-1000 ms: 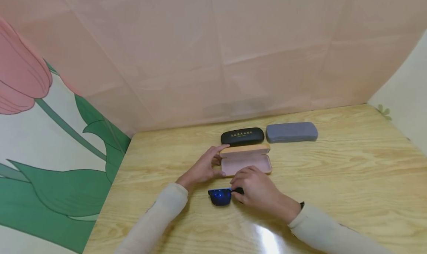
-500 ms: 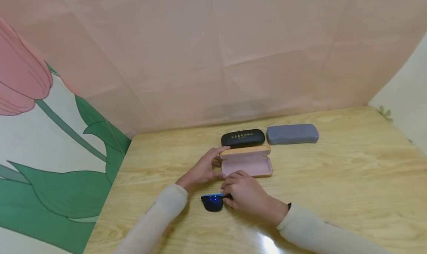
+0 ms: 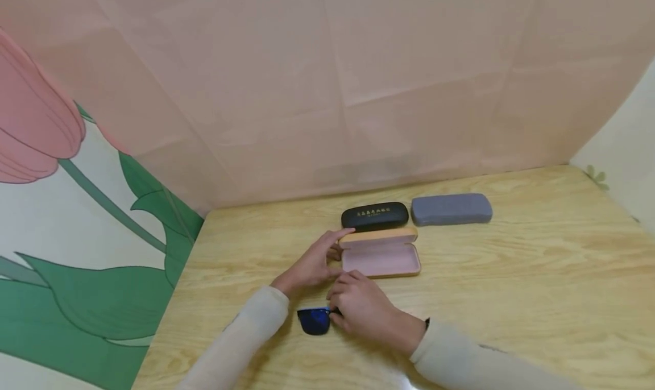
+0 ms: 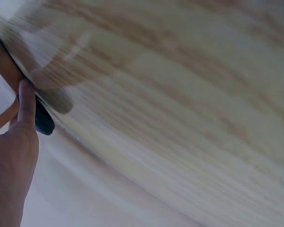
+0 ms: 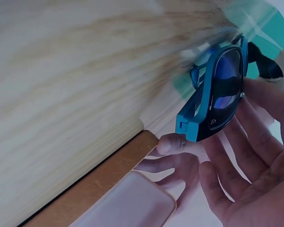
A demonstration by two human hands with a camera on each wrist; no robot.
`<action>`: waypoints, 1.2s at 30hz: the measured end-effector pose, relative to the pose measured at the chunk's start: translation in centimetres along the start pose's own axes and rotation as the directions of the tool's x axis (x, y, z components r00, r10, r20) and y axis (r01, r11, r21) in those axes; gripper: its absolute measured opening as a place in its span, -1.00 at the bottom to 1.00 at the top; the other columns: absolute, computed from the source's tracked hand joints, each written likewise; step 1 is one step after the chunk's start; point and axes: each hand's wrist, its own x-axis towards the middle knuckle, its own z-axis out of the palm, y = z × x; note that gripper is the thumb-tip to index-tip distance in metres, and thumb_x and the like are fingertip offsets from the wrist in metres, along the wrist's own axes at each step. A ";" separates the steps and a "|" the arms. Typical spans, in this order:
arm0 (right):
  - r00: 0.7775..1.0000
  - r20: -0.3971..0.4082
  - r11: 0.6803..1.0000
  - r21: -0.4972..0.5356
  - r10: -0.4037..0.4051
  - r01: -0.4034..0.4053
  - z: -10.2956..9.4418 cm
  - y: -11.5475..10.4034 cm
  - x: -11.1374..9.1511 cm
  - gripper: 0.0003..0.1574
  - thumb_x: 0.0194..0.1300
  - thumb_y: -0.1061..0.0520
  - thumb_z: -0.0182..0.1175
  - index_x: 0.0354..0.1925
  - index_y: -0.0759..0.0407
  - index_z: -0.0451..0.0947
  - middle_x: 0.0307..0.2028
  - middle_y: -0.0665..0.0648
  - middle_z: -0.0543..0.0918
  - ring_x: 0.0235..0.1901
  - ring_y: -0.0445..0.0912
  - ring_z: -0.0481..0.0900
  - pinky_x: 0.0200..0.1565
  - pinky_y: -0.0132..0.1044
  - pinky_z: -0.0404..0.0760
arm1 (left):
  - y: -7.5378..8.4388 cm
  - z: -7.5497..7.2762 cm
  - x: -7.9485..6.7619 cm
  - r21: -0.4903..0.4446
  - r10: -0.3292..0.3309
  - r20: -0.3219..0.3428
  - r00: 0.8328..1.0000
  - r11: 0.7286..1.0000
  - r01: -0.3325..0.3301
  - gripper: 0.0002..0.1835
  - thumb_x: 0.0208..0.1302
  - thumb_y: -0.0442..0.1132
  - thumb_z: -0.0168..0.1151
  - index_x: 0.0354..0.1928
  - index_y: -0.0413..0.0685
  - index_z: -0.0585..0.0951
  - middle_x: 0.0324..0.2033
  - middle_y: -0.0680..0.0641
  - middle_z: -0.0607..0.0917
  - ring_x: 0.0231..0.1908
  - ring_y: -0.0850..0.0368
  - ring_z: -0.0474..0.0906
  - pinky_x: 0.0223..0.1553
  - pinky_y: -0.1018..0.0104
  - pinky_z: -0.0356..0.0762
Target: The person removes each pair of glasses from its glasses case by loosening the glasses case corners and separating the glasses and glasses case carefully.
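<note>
A glasses case (image 3: 382,260) with an orange outside and a pale pink lining lies with its lid raised. My left hand (image 3: 309,268) grips its left end, thumb at the front rim and a finger up on the lid. My right hand (image 3: 365,309) pinches a pair of sunglasses (image 3: 314,322) near the middle of the frame, in front of the case. In the right wrist view the sunglasses (image 5: 209,92) show a blue frame and dark reflective lenses, with my right hand (image 5: 260,161) behind them. One lens is hidden by that hand in the head view.
Just behind the orange case lies a black glasses case (image 3: 375,216) with gold lettering. A grey-blue glasses case (image 3: 452,209) sits to its right. All rest on a wood-grain table (image 3: 517,299), backed by a pink cloth (image 3: 256,94).
My right hand has drawn the sunglasses left and toward the table's front. My left hand keeps its grip on the case. The view has shifted slightly.
</note>
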 end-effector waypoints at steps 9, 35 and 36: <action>0.999 -0.037 0.999 -0.048 -0.004 0.002 0.8 -0.8 0.3 -0.83 0.03 -0.10 0.48 -0.50 -0.10 0.71 -0.34 -0.16 0.74 -0.20 -0.20 0.63 0.13 -0.20 0.52 | -0.1 0.1 0.0 0.018 0.005 -0.004 1.000 1.000 -0.005 0.05 0.16 -0.48 0.39 0.55 0.34 0.06 0.15 -0.16 0.38 0.08 0.02 0.54 0.12 0.26 0.61; 0.998 -0.067 0.997 -0.082 -0.016 0.011 0.8 -1.1 0.4 -0.78 0.07 -0.16 0.45 -0.42 -0.09 0.71 -0.27 -0.13 0.73 -0.14 -0.18 0.64 0.16 -0.18 0.51 | -0.2 0.0 -0.1 0.009 0.006 0.008 1.000 1.000 -0.007 0.03 0.16 -0.45 0.40 0.55 0.31 0.07 0.16 -0.20 0.39 0.07 -0.02 0.55 0.10 0.21 0.62; 0.998 -0.063 0.997 -0.078 -0.012 0.007 0.7 -1.0 0.3 -0.77 0.09 -0.17 0.43 -0.40 -0.09 0.72 -0.25 -0.13 0.73 -0.12 -0.18 0.64 0.16 -0.18 0.51 | -0.2 0.0 -0.1 0.010 0.004 0.009 1.000 1.000 -0.004 0.03 0.17 -0.45 0.40 0.55 0.30 0.07 0.16 -0.20 0.39 0.07 -0.02 0.55 0.10 0.21 0.62</action>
